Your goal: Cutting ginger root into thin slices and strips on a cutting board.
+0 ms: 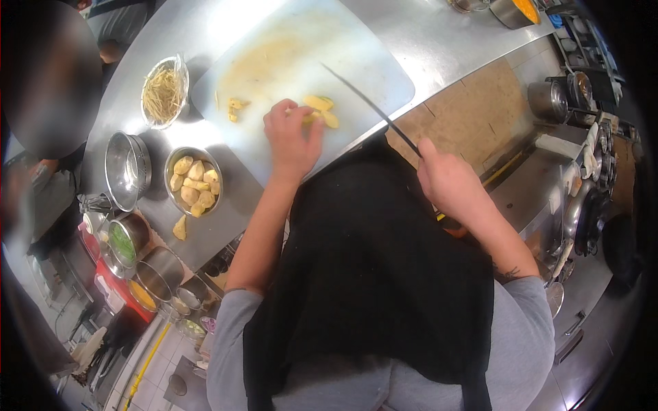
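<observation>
My right hand (446, 177) grips a long-bladed kitchen knife (371, 107), its tip over the white cutting board (360, 46). My left hand (293, 141) rests on the board, fingertips bent at pale yellow cut root pieces (320, 105), apparently ginger; whether it pinches one is hidden. Small yellow scraps (234, 109) lie to its left. A metal bowl (219, 198) of peeled root chunks (190, 196) stands left of the board, with a loose chunk (180, 228) beside it. Farther up, a lined bowl (186, 100) holds thin pale strips (162, 95).
Metal bowls (123, 169) stand at the left of the steel table (226, 226). Containers, one with green vegetables (122, 241), crowd the lower left. A pot with orange contents (509, 14) stands at the top right. Pots (547, 101) line the right side. Another person (54, 190) is at the left.
</observation>
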A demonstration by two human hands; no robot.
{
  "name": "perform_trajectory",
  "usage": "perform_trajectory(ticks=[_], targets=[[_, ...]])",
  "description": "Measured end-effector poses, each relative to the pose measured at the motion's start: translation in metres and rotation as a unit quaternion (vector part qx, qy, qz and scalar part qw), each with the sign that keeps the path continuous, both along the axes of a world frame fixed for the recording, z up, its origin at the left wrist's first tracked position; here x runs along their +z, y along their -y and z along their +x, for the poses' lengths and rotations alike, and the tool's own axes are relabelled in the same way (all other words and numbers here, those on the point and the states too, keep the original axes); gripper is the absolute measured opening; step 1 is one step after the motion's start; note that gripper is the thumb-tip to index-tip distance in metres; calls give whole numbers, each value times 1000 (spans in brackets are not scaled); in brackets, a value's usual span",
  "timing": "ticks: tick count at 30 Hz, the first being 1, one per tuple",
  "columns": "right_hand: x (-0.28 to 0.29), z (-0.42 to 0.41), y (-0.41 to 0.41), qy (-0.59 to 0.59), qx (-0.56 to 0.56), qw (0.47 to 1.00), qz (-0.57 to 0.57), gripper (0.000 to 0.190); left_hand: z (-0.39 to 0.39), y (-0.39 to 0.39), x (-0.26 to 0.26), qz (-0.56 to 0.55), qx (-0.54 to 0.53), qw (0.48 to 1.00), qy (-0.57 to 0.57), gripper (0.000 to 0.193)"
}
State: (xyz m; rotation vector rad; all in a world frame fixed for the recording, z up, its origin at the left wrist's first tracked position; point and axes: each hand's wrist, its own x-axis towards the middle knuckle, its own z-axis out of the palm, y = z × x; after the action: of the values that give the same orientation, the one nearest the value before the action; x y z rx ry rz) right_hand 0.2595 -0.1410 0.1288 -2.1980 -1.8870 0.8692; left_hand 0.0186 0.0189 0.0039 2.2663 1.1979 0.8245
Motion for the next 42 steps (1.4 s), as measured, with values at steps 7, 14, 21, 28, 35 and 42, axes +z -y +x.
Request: perform_trajectory(ticks=[7, 14, 21, 28, 35, 42], targets=[[0, -10, -10, -44, -56, 997, 20, 19, 18, -16, 8, -67, 10, 995, -74, 17], [-8, -11, -8, -54, -58, 997, 19, 19, 11, -44, 5, -140, 68, 984, -91, 19], [-8, -18, -6, -6, 23, 1000, 14, 17, -11, -9, -10, 18, 15, 995, 101, 26], [-10, -29, -10, 31, 90, 995, -16, 19, -4, 6, -21, 78, 8, 994, 73, 21], [11, -27, -4, 17, 90, 995, -36, 19, -4, 0, -23, 51, 9, 995, 89, 15], [27, -26, -10, 37, 102, 991, -81, 10, -5, -1, -25, 55, 4, 993, 100, 14]])
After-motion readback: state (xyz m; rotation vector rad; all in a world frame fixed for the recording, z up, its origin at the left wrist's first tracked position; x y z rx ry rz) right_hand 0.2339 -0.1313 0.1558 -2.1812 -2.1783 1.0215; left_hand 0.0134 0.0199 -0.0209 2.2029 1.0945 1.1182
